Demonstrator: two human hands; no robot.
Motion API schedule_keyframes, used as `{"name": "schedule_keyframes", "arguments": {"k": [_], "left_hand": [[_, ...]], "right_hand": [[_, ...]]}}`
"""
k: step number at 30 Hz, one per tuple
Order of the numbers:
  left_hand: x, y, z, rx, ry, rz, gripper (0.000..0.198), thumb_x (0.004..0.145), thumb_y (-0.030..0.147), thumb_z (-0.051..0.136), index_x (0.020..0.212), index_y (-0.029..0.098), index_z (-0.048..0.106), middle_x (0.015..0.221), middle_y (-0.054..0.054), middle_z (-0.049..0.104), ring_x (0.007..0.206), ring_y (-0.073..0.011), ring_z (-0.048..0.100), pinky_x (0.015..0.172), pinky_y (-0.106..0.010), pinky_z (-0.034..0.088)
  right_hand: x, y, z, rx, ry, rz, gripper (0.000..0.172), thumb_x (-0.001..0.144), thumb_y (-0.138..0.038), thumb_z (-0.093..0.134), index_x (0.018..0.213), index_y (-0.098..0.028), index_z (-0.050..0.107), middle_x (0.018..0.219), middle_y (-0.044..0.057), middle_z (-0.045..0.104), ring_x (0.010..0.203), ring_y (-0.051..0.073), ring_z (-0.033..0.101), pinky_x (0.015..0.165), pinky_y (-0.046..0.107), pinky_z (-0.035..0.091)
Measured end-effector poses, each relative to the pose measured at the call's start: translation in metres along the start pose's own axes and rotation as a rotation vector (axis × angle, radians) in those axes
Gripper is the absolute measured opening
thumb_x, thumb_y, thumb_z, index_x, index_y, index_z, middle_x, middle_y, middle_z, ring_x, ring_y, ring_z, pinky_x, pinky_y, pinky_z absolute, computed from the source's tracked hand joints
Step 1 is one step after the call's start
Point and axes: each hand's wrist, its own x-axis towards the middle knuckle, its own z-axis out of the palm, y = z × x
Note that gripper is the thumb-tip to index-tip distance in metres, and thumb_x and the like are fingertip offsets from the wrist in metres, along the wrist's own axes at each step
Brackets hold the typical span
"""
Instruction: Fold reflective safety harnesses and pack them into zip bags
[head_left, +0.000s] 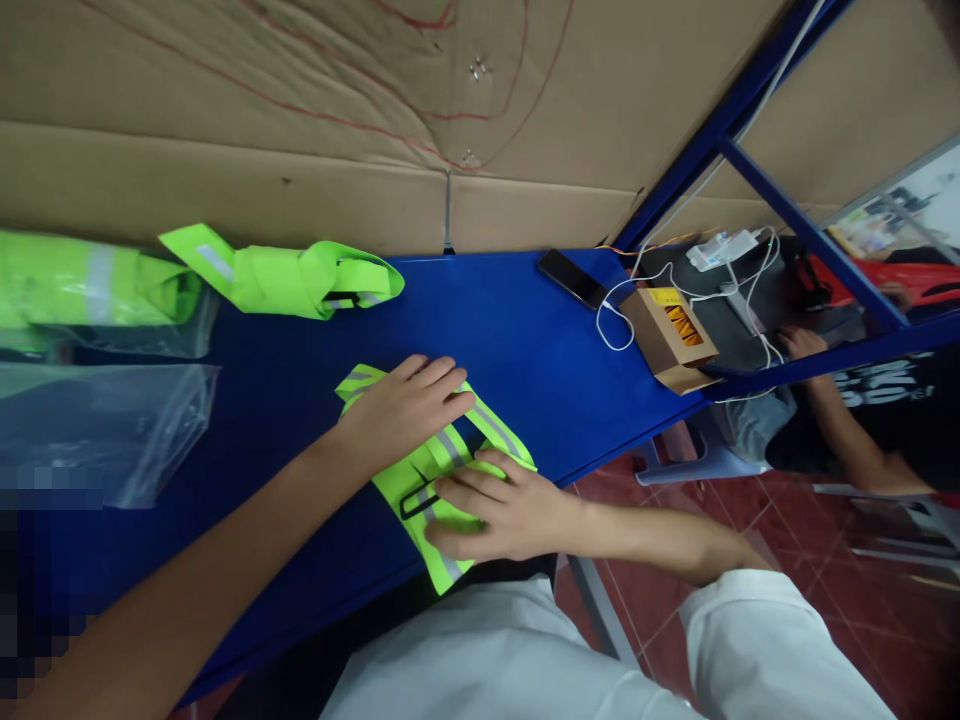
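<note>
A neon yellow-green reflective belt [401,500] with grey stripes lies partly folded on the blue table in front of me. It has a black rectangular buckle [417,499] and a looped strap end. My left hand [409,405] lies over the belt's upper part, fingers extended and close together. Over the lower right part rests my right hand [506,505], its fingers spread and curved beside the buckle. The fabric under both palms is hidden.
A rolled neon belt [289,278] lies at the back, beside plastic-bagged neon rolls [90,285] and a clear bag [97,420]. Farther right are a phone [571,278], a cardboard box [667,335] and white cables. Beyond the blue frame [810,225] sits another person [862,430].
</note>
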Motion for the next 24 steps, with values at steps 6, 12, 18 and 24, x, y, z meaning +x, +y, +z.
{"name": "schedule_keyframes", "arguments": {"k": [6,12,18,24], "left_hand": [[-0.024,0.003,0.006,-0.22,-0.103,-0.061,0.025,0.103,0.014,0.045,0.11,0.016,0.069,0.139,-0.014,0.067,0.142,-0.0296,0.054,0.119,-0.05,0.044],[-0.039,0.0,0.021,-0.376,-0.055,-0.146,0.037,0.11,0.032,0.041,0.128,0.015,0.068,0.148,-0.014,0.062,0.147,-0.0277,0.049,0.13,-0.051,0.03],[-0.043,-0.004,0.024,-0.397,-0.055,-0.131,0.039,0.109,0.034,0.047,0.145,0.029,0.062,0.141,-0.008,0.065,0.148,-0.0294,0.047,0.131,-0.057,0.025],[-0.043,-0.006,0.028,-0.46,-0.062,-0.165,0.036,0.108,0.03,0.042,0.132,0.022,0.068,0.14,-0.013,0.058,0.148,-0.0303,0.046,0.129,-0.059,0.03]], "right_hand": [[-0.001,0.005,-0.006,0.076,-0.04,0.027,0.041,0.102,-0.056,0.057,0.13,-0.026,0.061,0.135,0.011,0.066,0.124,0.025,0.06,0.108,0.041,0.046],[0.008,0.01,-0.023,0.244,-0.17,0.083,0.047,0.102,-0.063,0.053,0.127,-0.024,0.063,0.13,0.01,0.069,0.106,0.02,0.068,0.089,0.034,0.05],[0.029,0.024,-0.041,0.538,-0.361,0.21,0.047,0.104,-0.064,0.051,0.119,-0.024,0.069,0.101,0.001,0.075,0.08,0.012,0.068,0.059,0.026,0.036],[0.07,0.061,-0.043,0.773,-0.607,0.233,0.051,0.104,-0.063,0.051,0.09,-0.018,0.071,0.081,0.001,0.07,0.073,0.01,0.059,0.057,0.024,0.026]]}}
